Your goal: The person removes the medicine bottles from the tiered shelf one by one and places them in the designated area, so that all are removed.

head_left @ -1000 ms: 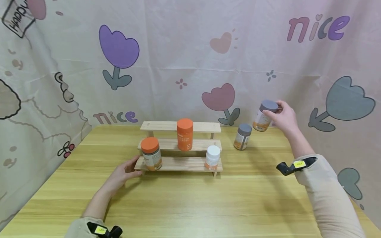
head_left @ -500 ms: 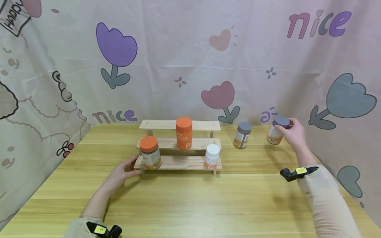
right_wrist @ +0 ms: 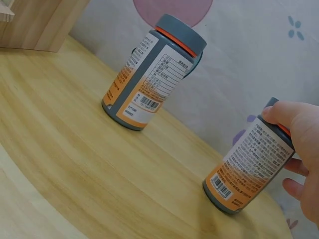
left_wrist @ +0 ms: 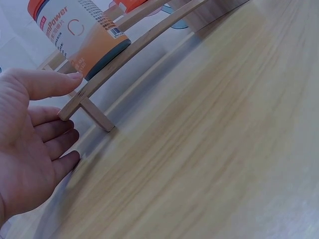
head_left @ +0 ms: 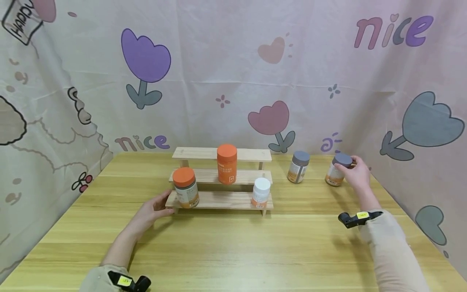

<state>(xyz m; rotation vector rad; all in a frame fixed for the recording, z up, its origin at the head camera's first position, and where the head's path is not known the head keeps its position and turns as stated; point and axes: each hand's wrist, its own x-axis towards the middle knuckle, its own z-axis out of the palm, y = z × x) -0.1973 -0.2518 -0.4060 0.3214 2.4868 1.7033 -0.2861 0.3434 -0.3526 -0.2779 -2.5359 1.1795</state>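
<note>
At the right rear of the table, my right hand (head_left: pixel 356 175) pinches the grey-blue lid of a supplement bottle (head_left: pixel 335 170) with a white and orange label. Its base is right at the tabletop. To its left stands a matching grey-lidded bottle (head_left: pixel 298 167), apart from it. My left hand (head_left: pixel 148 215) holds the left end of a three-step wooden display rack (head_left: pixel 222 198), thumb at the front edge and fingers behind. Close to that thumb, on the lowest step, is an orange-lidded bottle (left_wrist: pixel 82 32).
An all-orange bottle (head_left: pixel 227 164) is on the rack's middle step. At the right of the lowest step is a small white-capped bottle (head_left: pixel 260 193). A printed cloth (head_left: pixel 204 48) hangs behind the wood-grain table (head_left: pixel 233 251).
My right hand has carried the grey-lidded bottle right and then down to the tabletop, away from its twin. My left hand and the rack have stayed in place.
</note>
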